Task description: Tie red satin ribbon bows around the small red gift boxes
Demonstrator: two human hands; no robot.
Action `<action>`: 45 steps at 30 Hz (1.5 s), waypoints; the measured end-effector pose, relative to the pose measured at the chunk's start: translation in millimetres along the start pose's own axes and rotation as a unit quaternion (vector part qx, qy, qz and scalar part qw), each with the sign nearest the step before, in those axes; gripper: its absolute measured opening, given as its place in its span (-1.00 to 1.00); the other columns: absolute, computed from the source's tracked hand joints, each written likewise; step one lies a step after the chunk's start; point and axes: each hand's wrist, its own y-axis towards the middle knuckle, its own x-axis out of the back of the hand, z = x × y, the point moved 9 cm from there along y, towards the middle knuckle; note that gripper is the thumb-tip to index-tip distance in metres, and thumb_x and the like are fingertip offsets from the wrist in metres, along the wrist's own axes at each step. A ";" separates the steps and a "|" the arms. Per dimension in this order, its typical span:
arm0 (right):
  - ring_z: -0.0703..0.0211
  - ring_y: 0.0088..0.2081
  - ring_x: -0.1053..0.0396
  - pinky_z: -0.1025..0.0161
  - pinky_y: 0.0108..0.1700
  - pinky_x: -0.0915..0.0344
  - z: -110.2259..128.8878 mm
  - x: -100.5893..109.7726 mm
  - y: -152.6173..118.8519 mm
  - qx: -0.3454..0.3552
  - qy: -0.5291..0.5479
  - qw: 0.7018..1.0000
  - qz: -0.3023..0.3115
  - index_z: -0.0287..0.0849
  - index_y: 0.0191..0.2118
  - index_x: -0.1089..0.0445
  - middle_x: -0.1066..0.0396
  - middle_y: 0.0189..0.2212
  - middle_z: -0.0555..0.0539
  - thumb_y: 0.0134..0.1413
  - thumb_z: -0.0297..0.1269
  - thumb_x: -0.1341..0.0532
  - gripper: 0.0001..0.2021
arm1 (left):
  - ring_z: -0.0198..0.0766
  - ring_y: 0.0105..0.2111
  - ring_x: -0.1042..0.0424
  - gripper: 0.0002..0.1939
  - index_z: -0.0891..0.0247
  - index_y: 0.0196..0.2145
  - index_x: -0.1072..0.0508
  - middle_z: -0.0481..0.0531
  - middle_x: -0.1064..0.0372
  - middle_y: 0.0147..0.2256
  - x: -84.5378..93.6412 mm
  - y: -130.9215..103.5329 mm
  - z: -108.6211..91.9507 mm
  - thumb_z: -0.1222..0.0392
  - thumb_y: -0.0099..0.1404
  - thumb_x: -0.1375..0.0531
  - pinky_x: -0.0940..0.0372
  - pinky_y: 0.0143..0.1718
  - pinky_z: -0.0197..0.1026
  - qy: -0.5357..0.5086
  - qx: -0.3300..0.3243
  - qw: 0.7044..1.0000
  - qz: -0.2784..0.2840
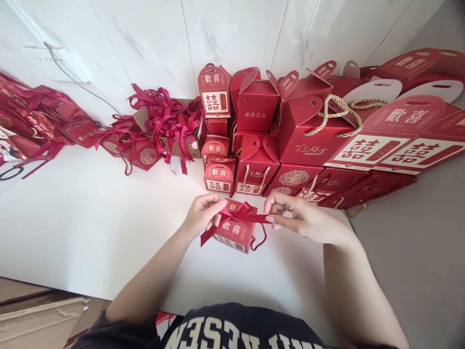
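Note:
A small red gift box point(236, 233) with white and gold characters sits on the white table between my hands. Across its top lies a dark red ribbon point(254, 218) looped into a bow. My left hand point(204, 213) is closed, thumb and fingers pinching the ribbon at the bow's left side, with one tail hanging below it. The ribbon's right end is pinched between thumb and finger of my right hand point(296, 217) and looks pulled out straight. A thin dark red cord handle curves out at the box's right side.
Stacked red gift boxes point(298, 131), some with gold rope handles, stand along the tiled wall from the middle to the right. Further left, a cardboard box point(187, 148) overflows with red ribbons point(170, 121). Ribbon-tied boxes point(145, 154) and scissors handles point(10, 173) lie at the left.

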 end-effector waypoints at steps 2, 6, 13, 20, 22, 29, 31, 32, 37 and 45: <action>0.21 -0.35 -0.38 0.27 -0.25 -0.23 -4.2 -4.7 3.0 -0.015 0.003 1.000 0.009 -0.09 -0.23 -0.20 -0.41 -0.45 0.05 0.29 -0.22 -0.08 -0.91 | -0.47 -0.71 -0.16 -0.64 0.26 -0.52 -0.26 -0.16 -0.27 -0.66 7.7 1.1 0.6 -0.03 0.24 -0.23 -0.04 -0.67 -0.39 0.009 -0.020 0.998 -0.058; 0.17 -0.39 -0.42 0.25 -0.30 -0.26 -15.6 -11.1 10.2 -0.042 -0.002 0.999 0.031 -0.08 -0.25 -0.18 -0.47 -0.47 0.02 0.29 -0.19 -0.07 -0.89 | -0.33 -0.45 -0.39 -0.72 0.29 -0.36 -0.45 -0.03 -0.42 -0.43 10.4 2.3 -2.9 0.00 0.17 -0.29 -0.27 -0.42 -0.31 0.058 -0.042 0.995 -0.066; 0.07 -0.36 -0.55 0.21 -0.29 -0.37 -44.2 -14.3 17.7 -0.101 0.083 0.989 0.068 -0.12 -0.17 -0.24 -0.53 -0.41 -0.06 0.23 -0.08 -0.13 -0.78 | -0.29 -0.41 -0.40 -0.70 0.29 -0.37 -0.48 -0.02 -0.42 -0.42 10.5 4.4 0.0 -0.04 0.17 -0.29 -0.29 -0.39 -0.28 0.038 -0.021 0.998 -0.041; 0.11 -0.39 -0.53 0.22 -0.31 -0.39 -54.6 -27.2 9.4 -0.130 0.072 0.975 0.166 -0.17 -0.38 -0.31 -0.53 -0.42 -0.08 0.17 -0.06 -0.17 -0.73 | -0.40 -0.54 -0.22 -0.68 0.30 -0.46 -0.39 -0.13 -0.24 -0.53 -1.4 3.0 0.8 0.01 0.08 -0.35 -0.14 -0.50 -0.34 0.090 -0.018 0.995 0.040; 0.11 -0.38 -0.51 0.21 -0.28 -0.38 -51.9 -24.9 2.8 -0.121 0.039 0.974 0.188 -0.17 -0.38 -0.37 -0.52 -0.43 -0.06 0.15 -0.10 -0.19 -0.77 | -0.45 -0.57 -0.13 -0.66 0.31 -0.49 -0.35 -0.17 -0.17 -0.56 -4.6 1.3 -2.9 0.04 0.03 -0.39 -0.05 -0.53 -0.37 0.117 -0.027 0.990 0.069; 0.08 -0.14 -0.42 0.11 -0.02 -0.28 -30.5 19.4 22.5 0.000 -0.032 0.997 -0.065 -0.13 -0.16 -0.41 -0.49 -0.19 -0.08 0.28 -0.08 -0.05 -0.72 | -0.41 -0.51 -0.25 -0.69 0.30 -0.35 -0.40 -0.10 -0.31 -0.46 -11.1 -2.0 -5.0 0.05 0.08 -0.36 -0.16 -0.46 -0.35 0.080 -0.027 0.988 0.130; 0.06 -0.03 -0.38 0.09 0.07 -0.24 -25.4 17.1 33.4 0.043 0.003 0.991 -0.125 -0.10 -0.09 -0.38 -0.45 -0.08 -0.09 0.29 -0.05 -0.06 -0.71 | -0.42 -0.52 -0.24 -0.73 0.30 -0.34 -0.39 -0.11 -0.29 -0.48 -13.7 -3.4 -4.2 0.06 0.15 -0.32 -0.16 -0.46 -0.35 0.066 -0.024 0.987 0.146; 0.06 0.02 -0.36 0.10 0.07 -0.25 -22.1 8.6 39.3 0.069 0.025 0.991 -0.115 -0.09 -0.06 -0.37 -0.42 -0.02 -0.10 0.28 -0.05 -0.08 -0.72 | -0.43 -0.53 -0.23 -0.74 0.30 -0.33 -0.39 -0.12 -0.26 -0.49 -14.4 -3.9 -3.8 0.06 0.16 -0.31 -0.14 -0.47 -0.35 0.067 -0.023 0.986 0.150; 0.06 0.13 -0.28 0.08 0.18 -0.16 -17.0 -20.9 52.3 0.110 0.035 0.992 -0.054 -0.13 -0.28 -0.36 -0.32 0.09 -0.13 0.23 -0.10 -0.17 -0.79 | -0.43 -0.56 -0.16 -0.68 0.32 -0.29 -0.43 -0.15 -0.18 -0.54 -14.1 -3.5 -0.8 0.03 0.11 -0.34 -0.10 -0.52 -0.35 0.106 -0.025 0.983 0.149; 0.07 0.10 -0.30 0.06 0.19 -0.16 -19.8 -19.6 48.0 0.100 0.045 0.994 -0.008 -0.17 -0.49 -0.31 -0.32 0.07 -0.12 0.25 -0.06 -0.15 -0.65 | -0.40 -0.52 -0.25 -0.68 0.32 -0.31 -0.46 -0.13 -0.24 -0.52 -14.4 -0.5 9.0 0.05 0.08 -0.37 -0.21 -0.47 -0.33 0.083 -0.003 0.983 0.163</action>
